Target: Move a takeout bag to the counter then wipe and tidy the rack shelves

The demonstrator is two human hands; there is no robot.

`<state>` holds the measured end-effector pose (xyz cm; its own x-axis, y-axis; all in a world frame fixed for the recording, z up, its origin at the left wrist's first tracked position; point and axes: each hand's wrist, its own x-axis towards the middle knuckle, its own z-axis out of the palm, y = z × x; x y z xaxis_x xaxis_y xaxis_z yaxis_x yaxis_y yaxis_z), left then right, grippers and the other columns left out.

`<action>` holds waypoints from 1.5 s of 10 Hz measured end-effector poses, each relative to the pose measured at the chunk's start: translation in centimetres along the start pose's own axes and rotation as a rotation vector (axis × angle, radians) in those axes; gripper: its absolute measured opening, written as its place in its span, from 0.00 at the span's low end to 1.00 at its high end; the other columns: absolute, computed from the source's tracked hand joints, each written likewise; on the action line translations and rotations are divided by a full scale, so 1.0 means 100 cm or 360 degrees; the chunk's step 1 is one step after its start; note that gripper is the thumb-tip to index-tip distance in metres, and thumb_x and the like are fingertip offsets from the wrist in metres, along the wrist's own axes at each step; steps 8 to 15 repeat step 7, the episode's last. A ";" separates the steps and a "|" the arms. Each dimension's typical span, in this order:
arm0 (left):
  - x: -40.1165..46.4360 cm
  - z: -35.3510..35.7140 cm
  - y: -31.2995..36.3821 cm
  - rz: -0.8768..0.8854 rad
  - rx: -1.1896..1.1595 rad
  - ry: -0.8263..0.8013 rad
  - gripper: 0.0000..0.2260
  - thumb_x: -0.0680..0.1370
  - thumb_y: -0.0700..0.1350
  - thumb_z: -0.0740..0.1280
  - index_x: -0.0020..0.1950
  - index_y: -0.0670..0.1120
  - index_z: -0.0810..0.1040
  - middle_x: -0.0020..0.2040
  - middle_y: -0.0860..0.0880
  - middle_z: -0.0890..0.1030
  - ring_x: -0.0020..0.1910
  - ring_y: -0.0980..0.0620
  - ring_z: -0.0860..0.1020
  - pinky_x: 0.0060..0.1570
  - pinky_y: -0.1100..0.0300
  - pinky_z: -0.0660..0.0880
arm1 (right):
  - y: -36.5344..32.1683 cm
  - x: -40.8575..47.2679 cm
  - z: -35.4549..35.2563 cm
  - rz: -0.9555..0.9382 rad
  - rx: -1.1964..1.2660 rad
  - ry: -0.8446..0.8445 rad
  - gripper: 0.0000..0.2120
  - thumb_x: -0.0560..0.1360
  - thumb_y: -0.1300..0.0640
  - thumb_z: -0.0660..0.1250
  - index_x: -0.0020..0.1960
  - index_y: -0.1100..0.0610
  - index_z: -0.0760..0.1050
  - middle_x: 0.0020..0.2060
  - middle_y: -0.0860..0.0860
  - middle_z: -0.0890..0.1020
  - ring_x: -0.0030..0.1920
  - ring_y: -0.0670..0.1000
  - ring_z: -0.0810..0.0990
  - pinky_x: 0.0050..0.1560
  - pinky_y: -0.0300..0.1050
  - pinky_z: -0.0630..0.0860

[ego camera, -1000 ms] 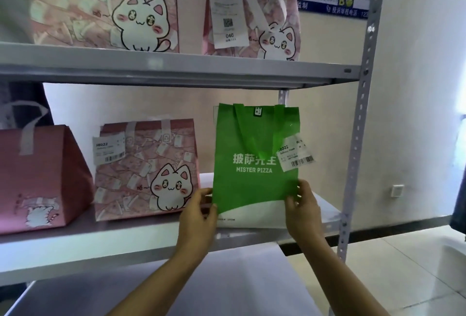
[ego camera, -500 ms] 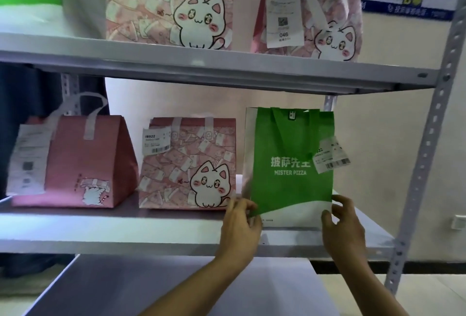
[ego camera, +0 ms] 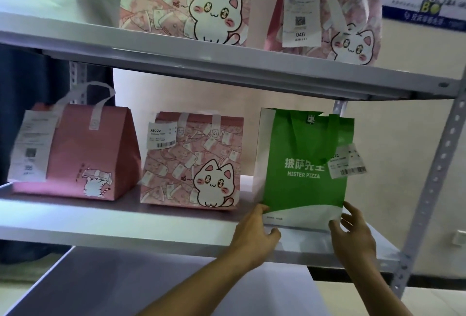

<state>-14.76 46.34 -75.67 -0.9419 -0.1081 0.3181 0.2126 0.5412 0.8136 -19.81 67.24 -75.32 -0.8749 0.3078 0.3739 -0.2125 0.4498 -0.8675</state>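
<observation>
A green "Mister Pizza" takeout bag (ego camera: pixel 302 164) with a white receipt tag stands upright at the right end of the middle rack shelf (ego camera: pixel 126 225). My left hand (ego camera: pixel 254 235) pinches its lower left corner, thumb in front and fingers at the side. At the lower right corner, my right hand (ego camera: pixel 353 235) touches the bag with loosely spread fingers. The bag's base rests on the shelf near the front edge.
Two pink bags share the middle shelf: a cat-print bag (ego camera: pixel 191 161) beside the green one and a plain pink bag (ego camera: pixel 75 154) further left. The upper shelf (ego camera: pixel 227 63) holds two more cat-print bags. The rack's right post (ego camera: pixel 433 177) stands close to the green bag. A lower shelf lies below.
The green bag has come down to stand on the middle shelf, and both hands have slid to its bottom corners. My right fingers have loosened. The view has swung left.
</observation>
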 end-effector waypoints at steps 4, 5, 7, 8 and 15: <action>0.009 0.008 -0.002 0.0096 0.0145 -0.0007 0.24 0.76 0.52 0.66 0.72 0.57 0.66 0.71 0.59 0.67 0.68 0.53 0.69 0.69 0.56 0.68 | 0.004 0.011 -0.009 -0.0037 0.0094 -0.0015 0.26 0.78 0.62 0.67 0.73 0.48 0.69 0.62 0.55 0.80 0.61 0.55 0.79 0.57 0.51 0.75; 0.009 0.008 -0.003 0.0089 0.0154 0.0009 0.23 0.77 0.51 0.65 0.72 0.55 0.68 0.70 0.57 0.67 0.66 0.55 0.70 0.67 0.59 0.67 | 0.004 0.005 -0.013 -0.0160 0.0112 0.0089 0.21 0.78 0.63 0.66 0.68 0.47 0.71 0.57 0.52 0.81 0.58 0.53 0.80 0.56 0.51 0.75; 0.004 -0.001 0.017 -0.0042 0.0167 -0.0031 0.17 0.79 0.51 0.65 0.68 0.56 0.72 0.66 0.56 0.70 0.63 0.54 0.72 0.63 0.59 0.70 | -0.020 -0.006 -0.010 -0.0281 -0.0053 -0.0023 0.19 0.78 0.65 0.65 0.66 0.49 0.75 0.56 0.47 0.80 0.57 0.48 0.79 0.58 0.48 0.76; 0.004 -0.001 0.017 -0.0042 0.0167 -0.0031 0.17 0.79 0.51 0.65 0.68 0.56 0.72 0.66 0.56 0.70 0.63 0.54 0.72 0.63 0.59 0.70 | -0.020 -0.006 -0.010 -0.0281 -0.0053 -0.0023 0.19 0.78 0.65 0.65 0.66 0.49 0.75 0.56 0.47 0.80 0.57 0.48 0.79 0.58 0.48 0.76; 0.004 -0.001 0.017 -0.0042 0.0167 -0.0031 0.17 0.79 0.51 0.65 0.68 0.56 0.72 0.66 0.56 0.70 0.63 0.54 0.72 0.63 0.59 0.70 | -0.020 -0.006 -0.010 -0.0281 -0.0053 -0.0023 0.19 0.78 0.65 0.65 0.66 0.49 0.75 0.56 0.47 0.80 0.57 0.48 0.79 0.58 0.48 0.76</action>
